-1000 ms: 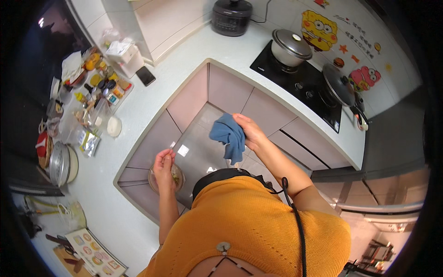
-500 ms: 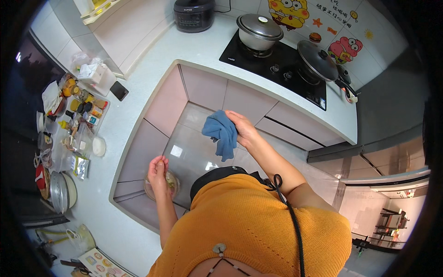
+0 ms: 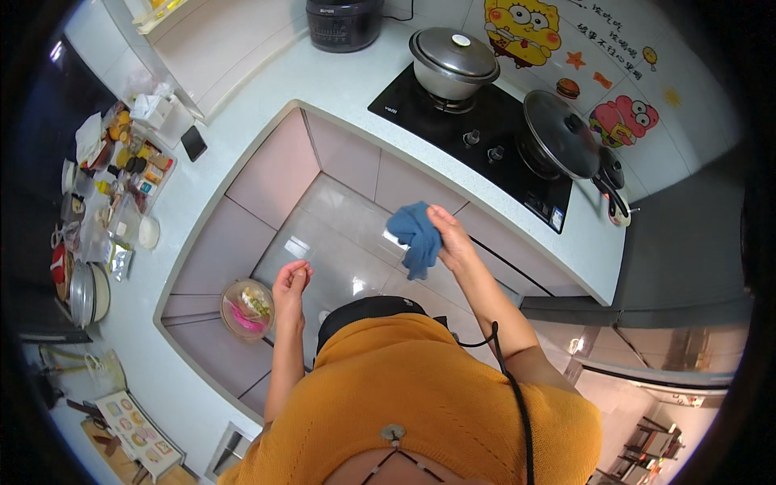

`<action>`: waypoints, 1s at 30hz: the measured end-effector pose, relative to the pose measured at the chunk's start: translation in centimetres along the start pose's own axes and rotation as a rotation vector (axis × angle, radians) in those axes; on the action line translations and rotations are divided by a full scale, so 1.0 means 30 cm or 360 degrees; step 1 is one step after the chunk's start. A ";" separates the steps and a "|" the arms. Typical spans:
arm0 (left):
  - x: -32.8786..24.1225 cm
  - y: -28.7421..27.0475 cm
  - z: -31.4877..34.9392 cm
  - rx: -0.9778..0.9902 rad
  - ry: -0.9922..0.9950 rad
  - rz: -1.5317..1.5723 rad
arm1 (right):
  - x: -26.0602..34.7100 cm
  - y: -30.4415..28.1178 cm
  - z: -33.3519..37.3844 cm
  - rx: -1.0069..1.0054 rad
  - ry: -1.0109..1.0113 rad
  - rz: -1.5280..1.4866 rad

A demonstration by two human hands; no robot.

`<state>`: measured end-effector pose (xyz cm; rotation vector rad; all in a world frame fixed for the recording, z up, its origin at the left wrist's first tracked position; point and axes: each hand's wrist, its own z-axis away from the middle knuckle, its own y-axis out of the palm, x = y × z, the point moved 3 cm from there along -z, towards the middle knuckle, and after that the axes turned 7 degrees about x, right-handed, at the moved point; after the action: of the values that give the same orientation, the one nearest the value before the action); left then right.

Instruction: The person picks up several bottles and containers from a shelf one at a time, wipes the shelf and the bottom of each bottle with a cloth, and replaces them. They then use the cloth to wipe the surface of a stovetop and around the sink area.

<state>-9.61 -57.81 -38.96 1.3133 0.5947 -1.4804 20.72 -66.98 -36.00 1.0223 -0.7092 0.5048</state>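
Observation:
A crumpled blue cloth point(image 3: 416, 240) hangs from my right hand point(image 3: 453, 238), pinched at its right side between thumb and fingers. It is held in the air over the floor, in front of the cabinets below the stove. My left hand point(image 3: 293, 281) is in the air to the left of the cloth and apart from it. Its fingers are curled in against the thumb, and nothing shows in them. Below and left of that hand, a round bin point(image 3: 269, 296) holds food scraps and something bright pink.
A lidded pot point(image 3: 453, 69) and a lidded frying pan point(image 3: 558, 133) stand on the black stove point(image 3: 453, 129). A rice cooker point(image 3: 343, 24) is at the back of the pale counter point(image 3: 242, 121). Seasoning jars point(image 3: 145, 171), a phone point(image 3: 194, 143) and stacked pans point(image 3: 87, 295) line the left.
The view has turned and shifted right. My right hand and the cloth have moved right relative to my body, away from my left hand. The bin now shows beside my left arm.

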 end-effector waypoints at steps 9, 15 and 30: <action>0.084 0.214 -0.075 0.0077 -0.0094 -0.0041 | 0.116 -0.335 -0.026 -0.0521 0.0019 -0.0172; 0.072 0.205 -0.248 0.0158 -0.0184 -0.0182 | 0.205 -0.283 -0.209 -0.0403 -0.0236 0.0208; -0.106 0.013 -1.021 0.0405 -0.0151 -0.0314 | 0.156 -0.172 -0.931 -0.0668 -0.0638 0.2800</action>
<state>3.18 -30.36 -44.55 1.3990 0.4967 -1.8177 35.54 -44.00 -44.96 -0.1738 -1.9292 1.5588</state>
